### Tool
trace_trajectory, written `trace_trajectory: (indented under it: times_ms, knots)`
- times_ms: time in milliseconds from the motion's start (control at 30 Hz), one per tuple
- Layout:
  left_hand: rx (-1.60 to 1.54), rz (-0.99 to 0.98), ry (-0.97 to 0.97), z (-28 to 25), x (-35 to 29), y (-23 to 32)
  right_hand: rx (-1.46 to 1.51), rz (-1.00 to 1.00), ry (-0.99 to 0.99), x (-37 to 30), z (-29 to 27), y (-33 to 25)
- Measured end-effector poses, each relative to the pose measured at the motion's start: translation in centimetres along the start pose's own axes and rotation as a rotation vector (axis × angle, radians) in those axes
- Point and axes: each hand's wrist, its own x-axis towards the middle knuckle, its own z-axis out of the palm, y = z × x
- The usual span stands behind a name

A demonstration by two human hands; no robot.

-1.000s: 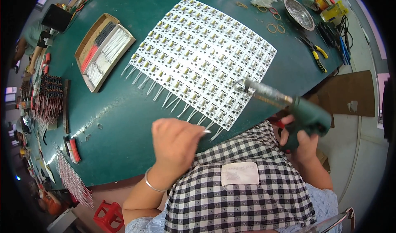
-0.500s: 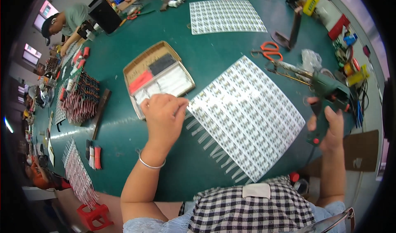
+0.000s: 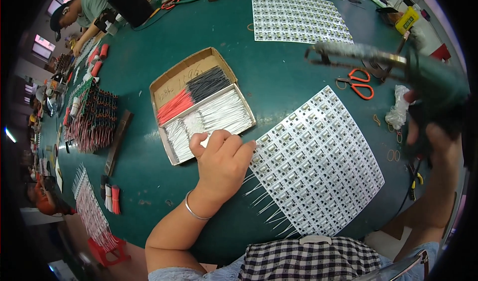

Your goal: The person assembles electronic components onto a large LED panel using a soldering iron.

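Note:
My left hand [image 3: 224, 164] is closed in a pinch at the left edge of a white circuit board panel [image 3: 318, 169], beside the nearest corner of the wire box. Whatever its fingertips hold is too small to make out. Thin white wires [image 3: 269, 206] stick out from that same edge of the panel, below my hand. Raised on the right, my right hand [image 3: 430, 139] grips the handle of a green pistol-shaped soldering gun [image 3: 433, 77], blurred by motion. Its long nose points left, above the panel's far corner and the orange-handled scissors [image 3: 361, 84].
An open cardboard box [image 3: 162, 89] holds red, black and white wires. A second panel [image 3: 298, 19] lies at the back. Stacked wired boards [image 3: 92, 114], a dark bar [image 3: 119, 141] and wire bundles [image 3: 115, 199] lie left. Another person [image 3: 92, 12] works at the far left.
The soldering gun has swung up and to the right in my right hand, away from the panel. My left hand stays pinched at the panel's edge. The whole view has shifted slightly.

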Motion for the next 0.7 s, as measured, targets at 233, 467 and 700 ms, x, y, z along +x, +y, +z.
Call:
trace_trajectory:
  times_ms: [233,467,700]
  knots:
    - [-0.102,0.035,0.047,0.8,0.3,0.6,0.05,0.01,-0.032,2.7,-2.5,-5.8]
    - [-0.082,0.028,0.027,0.8,-0.7,-0.2,0.556,0.467,0.02,-2.6,5.7,1.8]
    - [-0.097,0.031,0.038,0.9,-0.6,-0.2,0.499,0.376,-0.182,-8.9,9.3,2.9]
